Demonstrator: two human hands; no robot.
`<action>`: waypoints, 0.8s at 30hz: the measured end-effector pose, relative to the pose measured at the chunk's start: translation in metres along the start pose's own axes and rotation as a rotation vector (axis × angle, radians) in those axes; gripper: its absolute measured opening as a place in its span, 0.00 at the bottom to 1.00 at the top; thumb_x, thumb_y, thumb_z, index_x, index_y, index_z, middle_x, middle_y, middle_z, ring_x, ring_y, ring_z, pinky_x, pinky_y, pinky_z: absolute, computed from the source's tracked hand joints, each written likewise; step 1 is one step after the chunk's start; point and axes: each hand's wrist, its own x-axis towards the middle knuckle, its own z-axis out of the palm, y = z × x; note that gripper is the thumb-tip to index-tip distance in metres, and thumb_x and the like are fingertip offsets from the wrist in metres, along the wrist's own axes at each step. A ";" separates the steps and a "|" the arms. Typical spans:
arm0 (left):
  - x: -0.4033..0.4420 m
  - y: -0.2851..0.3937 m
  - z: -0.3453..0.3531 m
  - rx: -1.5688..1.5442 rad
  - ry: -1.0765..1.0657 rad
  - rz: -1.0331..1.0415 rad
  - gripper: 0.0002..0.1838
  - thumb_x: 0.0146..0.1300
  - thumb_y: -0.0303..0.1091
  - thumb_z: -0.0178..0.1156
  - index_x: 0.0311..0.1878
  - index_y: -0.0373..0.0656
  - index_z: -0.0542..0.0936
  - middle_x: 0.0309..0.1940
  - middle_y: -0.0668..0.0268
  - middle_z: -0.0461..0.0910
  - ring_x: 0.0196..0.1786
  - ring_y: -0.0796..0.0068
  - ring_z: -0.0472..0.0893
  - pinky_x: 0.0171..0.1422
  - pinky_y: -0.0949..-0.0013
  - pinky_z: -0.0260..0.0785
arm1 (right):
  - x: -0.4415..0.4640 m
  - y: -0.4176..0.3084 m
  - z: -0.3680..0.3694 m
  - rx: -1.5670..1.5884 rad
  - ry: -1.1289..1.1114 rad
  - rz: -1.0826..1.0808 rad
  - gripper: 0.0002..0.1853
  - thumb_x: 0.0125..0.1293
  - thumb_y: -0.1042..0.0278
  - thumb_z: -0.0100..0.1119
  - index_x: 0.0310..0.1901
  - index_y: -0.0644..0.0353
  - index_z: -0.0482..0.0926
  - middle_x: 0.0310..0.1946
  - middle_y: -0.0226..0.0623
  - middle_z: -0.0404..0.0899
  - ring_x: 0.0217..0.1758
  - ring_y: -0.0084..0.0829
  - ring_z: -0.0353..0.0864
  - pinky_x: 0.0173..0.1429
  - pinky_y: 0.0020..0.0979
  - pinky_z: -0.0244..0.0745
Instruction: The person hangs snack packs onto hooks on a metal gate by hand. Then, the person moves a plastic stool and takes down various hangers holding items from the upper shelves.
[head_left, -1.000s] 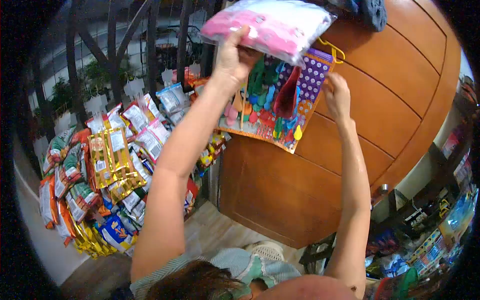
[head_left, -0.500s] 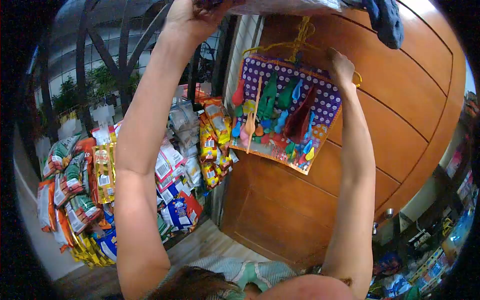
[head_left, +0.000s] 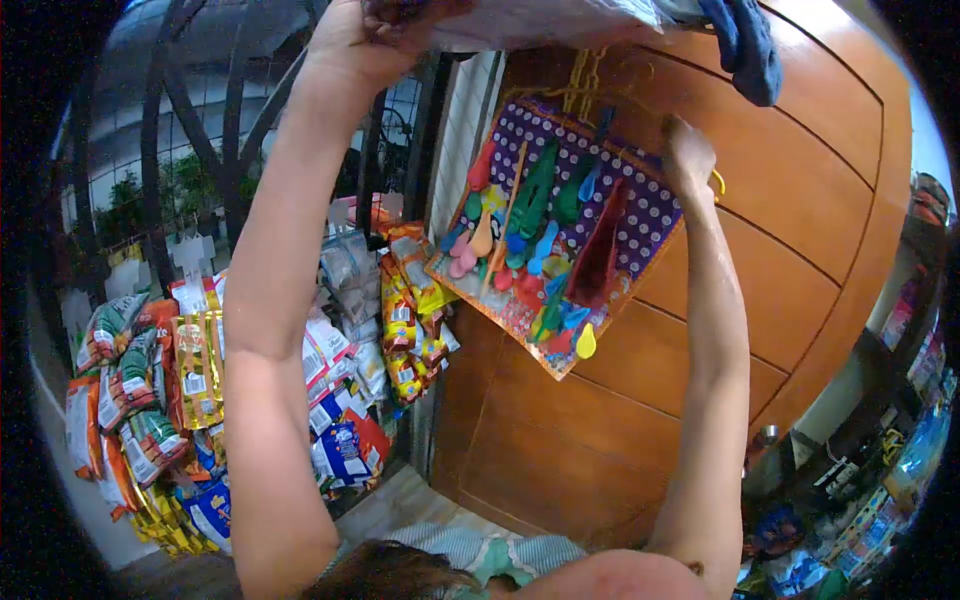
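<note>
High up on the right, my right hand point(head_left: 690, 158) is closed around the yellow hanger point(head_left: 719, 184), near the top corner of a hanging display card. That card point(head_left: 645, 215) is purple with white polka dots and an orange border, and several coloured balloons point(head_left: 601, 245) hang on it. It tilts, its lower corner pointing down. My left hand point(head_left: 375, 40) reaches to the top edge of the view, its fingers bent and in shadow beside a clear plastic sheet point(head_left: 560, 25). What those fingers hold is hard to make out.
Behind the card stands a brown wooden door point(head_left: 790, 250) with a metal knob point(head_left: 766, 434). Packed snack bags point(head_left: 200, 370) hang on the left by a dark metal gate point(head_left: 232, 130). A dark blue cloth item point(head_left: 750, 60) dangles at the top. Shelved goods point(head_left: 860, 520) line the lower right.
The card has swung to a steeper tilt, its lower corner moving down and left. The hanger's yellow chain has shifted left. My right hand still grips the hanger; my left hand is slightly lower.
</note>
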 end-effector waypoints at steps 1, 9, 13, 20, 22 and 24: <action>0.000 0.001 0.006 0.038 -0.033 0.019 0.12 0.64 0.31 0.44 0.43 0.39 0.76 0.38 0.60 0.78 0.41 0.66 0.79 0.47 0.58 0.76 | -0.007 -0.007 -0.013 0.031 -0.005 0.016 0.11 0.58 0.63 0.44 0.33 0.57 0.75 0.32 0.48 0.78 0.38 0.49 0.77 0.38 0.45 0.71; 0.019 0.024 0.010 0.165 -0.168 0.020 0.14 0.66 0.31 0.40 0.43 0.37 0.75 0.38 0.59 0.78 0.40 0.68 0.80 0.39 0.69 0.79 | 0.006 -0.016 -0.020 0.144 0.004 -0.079 0.12 0.56 0.63 0.45 0.33 0.59 0.76 0.32 0.50 0.78 0.38 0.50 0.78 0.39 0.46 0.73; 0.018 0.020 0.015 0.119 -0.057 0.024 0.14 0.66 0.33 0.41 0.42 0.37 0.75 0.37 0.59 0.78 0.38 0.66 0.80 0.38 0.64 0.79 | -0.021 -0.031 -0.022 0.165 -0.048 -0.030 0.11 0.55 0.66 0.45 0.36 0.58 0.75 0.33 0.50 0.78 0.39 0.51 0.77 0.41 0.46 0.72; 0.014 0.021 0.008 -0.006 -0.012 -0.120 0.15 0.64 0.37 0.45 0.41 0.36 0.75 0.34 0.56 0.79 0.38 0.60 0.80 0.43 0.56 0.77 | -0.064 -0.033 -0.004 0.272 -0.055 0.058 0.17 0.54 0.70 0.45 0.47 0.52 0.75 0.35 0.50 0.78 0.41 0.49 0.77 0.43 0.45 0.72; 0.009 0.015 0.015 -0.063 0.007 -0.158 0.15 0.64 0.37 0.45 0.41 0.35 0.75 0.35 0.56 0.79 0.39 0.60 0.80 0.44 0.55 0.77 | -0.066 -0.031 0.005 0.304 -0.071 0.072 0.17 0.54 0.70 0.46 0.46 0.53 0.75 0.35 0.50 0.78 0.40 0.49 0.77 0.43 0.46 0.72; 0.008 0.011 0.016 -0.122 0.008 -0.157 0.15 0.64 0.37 0.45 0.41 0.35 0.75 0.36 0.55 0.79 0.39 0.60 0.80 0.44 0.54 0.77 | -0.063 -0.029 0.011 0.307 -0.051 0.036 0.16 0.54 0.71 0.47 0.45 0.54 0.75 0.35 0.50 0.78 0.40 0.50 0.77 0.43 0.46 0.71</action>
